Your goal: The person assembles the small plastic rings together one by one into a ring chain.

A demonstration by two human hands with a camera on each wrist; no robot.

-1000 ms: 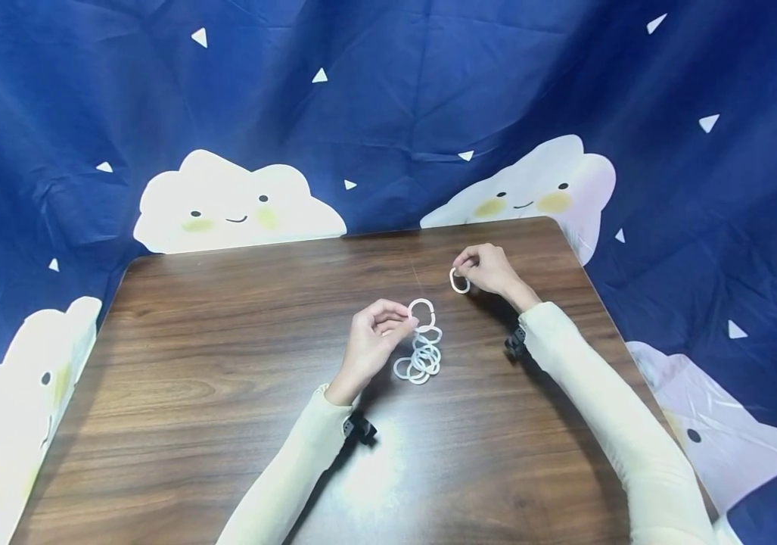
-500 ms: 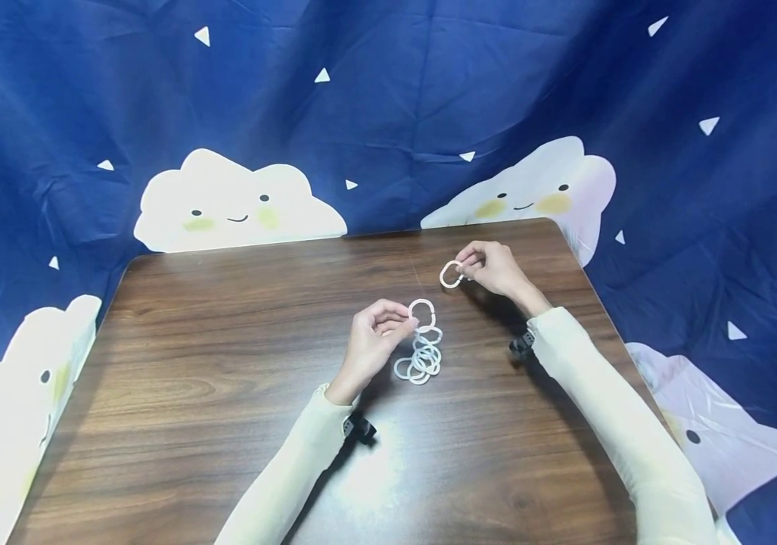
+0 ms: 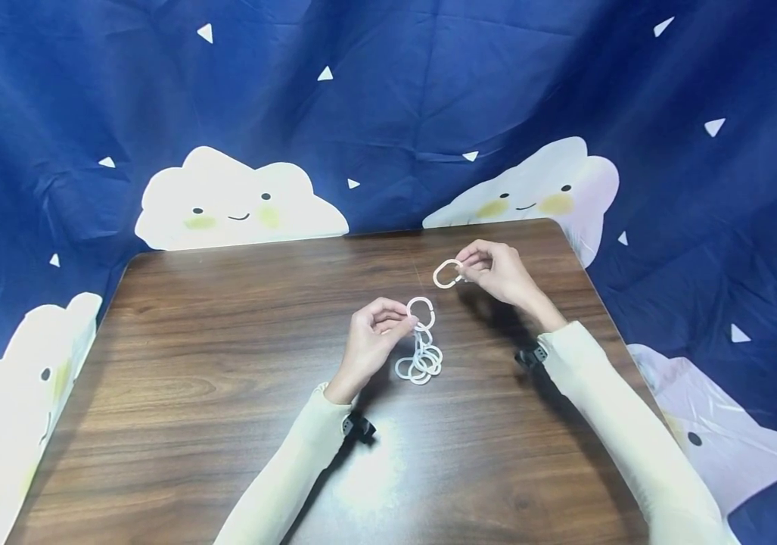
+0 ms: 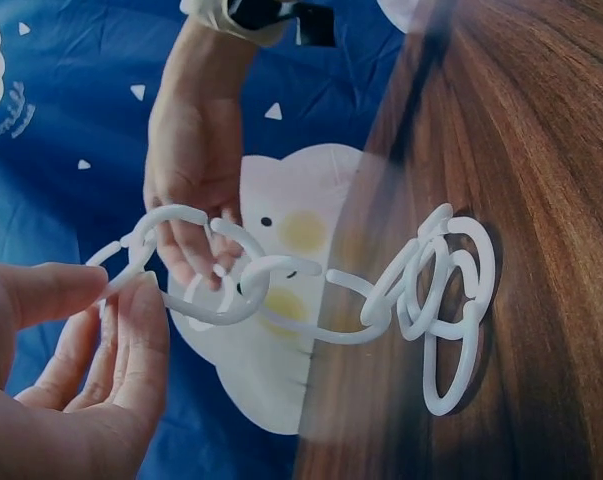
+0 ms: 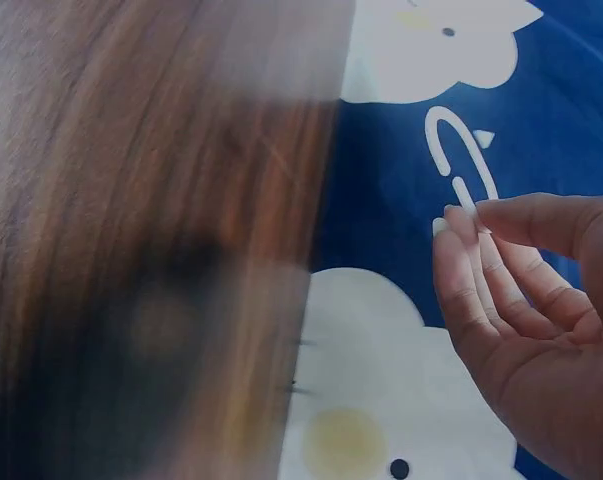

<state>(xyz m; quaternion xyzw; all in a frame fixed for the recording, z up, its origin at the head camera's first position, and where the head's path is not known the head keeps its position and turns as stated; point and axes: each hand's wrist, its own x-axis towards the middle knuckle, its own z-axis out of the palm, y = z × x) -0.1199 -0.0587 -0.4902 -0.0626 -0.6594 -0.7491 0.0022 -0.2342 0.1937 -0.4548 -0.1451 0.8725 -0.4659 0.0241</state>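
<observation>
A chain of white plastic C-shaped links (image 3: 431, 356) hangs from my left hand (image 3: 376, 333), its lower links bunched on the tabletop. Thumb and fingers pinch the top link (image 3: 431, 306), whose gap faces right in the head view. Seen from the left wrist, the linked rings (image 4: 346, 335) run from the fingertips down to the wood. Farther back and to the right, my right hand (image 3: 497, 271) pinches a single loose white link (image 3: 437, 274) by one side, above the table. In the right wrist view that link (image 5: 439, 130) points away from the fingertips, its small gap showing.
The brown wood-grain table (image 3: 238, 356) reaches to a blue curtain (image 3: 388, 98) with cloud prints behind it. A dark camera (image 3: 359, 428) is strapped at the left wrist, and another camera (image 3: 529, 356) at the right.
My right hand has turned its link so it sticks out to the left, and the right forearm has shifted right. My left hand stays nearly still while the upper chain links shift below it.
</observation>
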